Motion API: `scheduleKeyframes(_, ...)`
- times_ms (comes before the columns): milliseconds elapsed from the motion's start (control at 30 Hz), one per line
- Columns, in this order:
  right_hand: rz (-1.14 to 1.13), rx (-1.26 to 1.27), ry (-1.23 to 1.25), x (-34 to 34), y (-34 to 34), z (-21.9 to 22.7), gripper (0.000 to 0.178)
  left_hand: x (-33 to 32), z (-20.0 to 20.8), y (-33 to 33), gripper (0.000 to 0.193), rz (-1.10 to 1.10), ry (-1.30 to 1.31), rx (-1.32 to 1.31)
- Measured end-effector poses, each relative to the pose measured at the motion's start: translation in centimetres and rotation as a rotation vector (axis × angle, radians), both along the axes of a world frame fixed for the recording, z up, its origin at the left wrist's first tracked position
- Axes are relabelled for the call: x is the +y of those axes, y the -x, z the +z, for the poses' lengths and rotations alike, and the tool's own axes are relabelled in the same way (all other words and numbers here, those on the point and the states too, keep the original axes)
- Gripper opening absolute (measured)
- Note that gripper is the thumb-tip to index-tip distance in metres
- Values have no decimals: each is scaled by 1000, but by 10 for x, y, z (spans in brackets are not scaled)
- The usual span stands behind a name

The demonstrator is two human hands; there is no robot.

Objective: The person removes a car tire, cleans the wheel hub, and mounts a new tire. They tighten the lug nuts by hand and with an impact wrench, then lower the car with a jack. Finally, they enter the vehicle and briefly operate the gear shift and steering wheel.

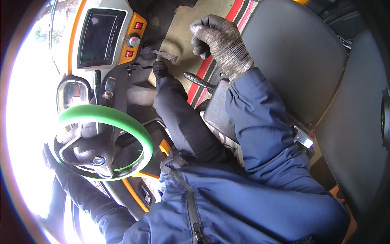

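Note:
My right hand [221,42], in a grey, worn knit glove, is raised over the floor mat with its fingers curled inward. Nothing shows between them. Just below it stands a black ribbed lever [198,80], apart from the glove. My left hand [48,156], dark-gloved, is at the far left rim of the green-covered steering wheel [118,116] and looks closed round it. Bright glare blurs its edges, and its fingertips are hidden. Blue jacket sleeves cover both my arms.
A dashboard screen [97,37] sits beside an orange panel with a round knob [133,40] and red switches. A key [109,85] is beside the wheel column. My shoe [160,69] is near a metal pedal [168,56]. A grey seat [292,53] fills the right.

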State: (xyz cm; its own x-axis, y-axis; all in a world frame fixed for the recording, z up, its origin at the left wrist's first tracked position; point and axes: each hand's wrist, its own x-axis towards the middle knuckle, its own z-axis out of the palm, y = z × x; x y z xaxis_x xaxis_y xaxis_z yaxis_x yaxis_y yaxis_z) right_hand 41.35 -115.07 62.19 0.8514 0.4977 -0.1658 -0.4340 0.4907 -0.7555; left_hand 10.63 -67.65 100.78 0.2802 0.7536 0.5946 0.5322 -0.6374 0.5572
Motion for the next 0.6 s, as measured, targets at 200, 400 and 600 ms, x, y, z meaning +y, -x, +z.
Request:
scheduleKeyframes(200, 8, -35, 13, 1, 0, -2, 13, 3, -4, -8, 29, -18, 5, 1)
scheduleKeyframes(400, 4, -21, 30, 2, 1, -2, 13, 3, -7, -12, 28, -28, 16, 0)
scheduleKeyframes(600, -2, -28, 1, 2, 0, -5, 13, 1, -8, -15, 26, -37, 19, -5)
